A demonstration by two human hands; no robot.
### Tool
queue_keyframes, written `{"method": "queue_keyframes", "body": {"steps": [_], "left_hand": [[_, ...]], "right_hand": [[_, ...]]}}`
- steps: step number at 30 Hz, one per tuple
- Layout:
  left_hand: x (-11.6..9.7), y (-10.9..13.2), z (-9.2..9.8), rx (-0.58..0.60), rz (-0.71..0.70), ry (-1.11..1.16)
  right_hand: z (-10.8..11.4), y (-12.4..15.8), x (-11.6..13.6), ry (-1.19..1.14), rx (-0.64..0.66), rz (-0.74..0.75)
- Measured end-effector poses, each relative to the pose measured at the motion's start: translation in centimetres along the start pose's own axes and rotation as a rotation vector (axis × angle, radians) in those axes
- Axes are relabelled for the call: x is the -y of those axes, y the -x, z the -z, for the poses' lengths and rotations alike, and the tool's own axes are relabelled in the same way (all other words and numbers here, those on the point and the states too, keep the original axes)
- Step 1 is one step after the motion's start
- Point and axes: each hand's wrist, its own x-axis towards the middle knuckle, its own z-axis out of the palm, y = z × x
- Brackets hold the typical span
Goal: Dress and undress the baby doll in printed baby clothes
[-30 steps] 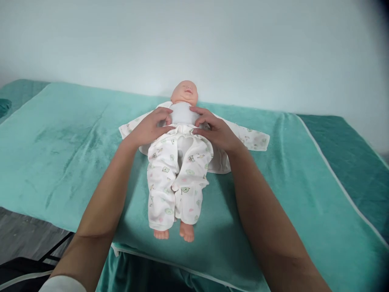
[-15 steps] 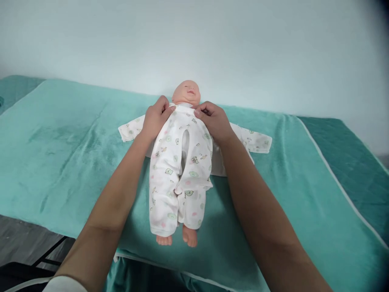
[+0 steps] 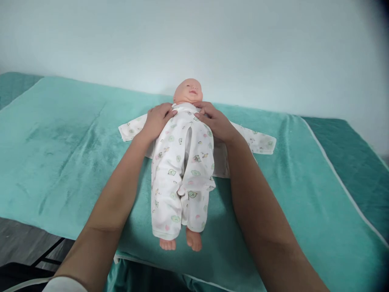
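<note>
A baby doll (image 3: 188,90) lies on its back, feet towards me. White printed pants (image 3: 173,170) cover its legs and reach up over its chest to just below the neck, with a slit at the crotch. Beneath it a white printed top (image 3: 259,142) is spread with both sleeves out. My left hand (image 3: 159,119) rests on the pants' upper left side, thumb on the cloth and apart from the fingers. On the opposite side lies my right hand (image 3: 215,121), open, fingers near the doll's neck and thumb on the waistband. The doll's arms are hidden.
A turquoise plush cover (image 3: 75,142) lies under the doll, with a darker quilted cover (image 3: 349,150) showing at the right. A pale wall (image 3: 194,40) stands directly behind the doll's head. Grey floor (image 3: 18,237) and a black frame bar show at lower left.
Both hands have loosened from a pinch on the waistband, and their fingers now lie flatter along its sides. The doll and clothes appear slightly farther right in view.
</note>
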Motion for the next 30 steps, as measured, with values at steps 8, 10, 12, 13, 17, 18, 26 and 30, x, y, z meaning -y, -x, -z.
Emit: {"method": "queue_keyframes", "body": {"steps": [8,10,12,13,17,18,26,30], "left_hand": [[0.5,-1.4,-0.3,-0.096,0.121,-0.006],[0.7,-1.9,-0.7,-0.13,0.154,-0.017],[0.8,-2.3,-1.0,-0.156,0.191,-0.025],[0.8,-2.4,-1.2,-0.164,0.21,-0.026],[1.1,-2.6,-1.5,-0.173,0.246,-0.02],[1.2,-2.6,-1.5,-0.163,0.245,-0.011],[2.2,-0.9,-1.4,-0.097,0.015,0.169],[2.0,1.3,-1.0,-0.121,-0.057,0.1]], "right_hand": [[-0.7,-1.0,-1.8,0.192,-0.247,0.09],[-0.8,-1.5,-2.4,0.262,-0.283,0.076],[-0.7,-2.0,-2.9,0.33,-0.305,0.052],[-0.7,-2.2,-3.0,0.358,-0.311,0.04],[-0.4,-2.8,-2.9,0.394,-0.3,-0.038],[-0.4,-2.8,-2.8,0.378,-0.284,-0.065],[-1.4,-0.7,-1.4,0.077,-0.333,-0.03],[-1.5,1.2,-0.8,0.087,-0.294,0.095]]}}
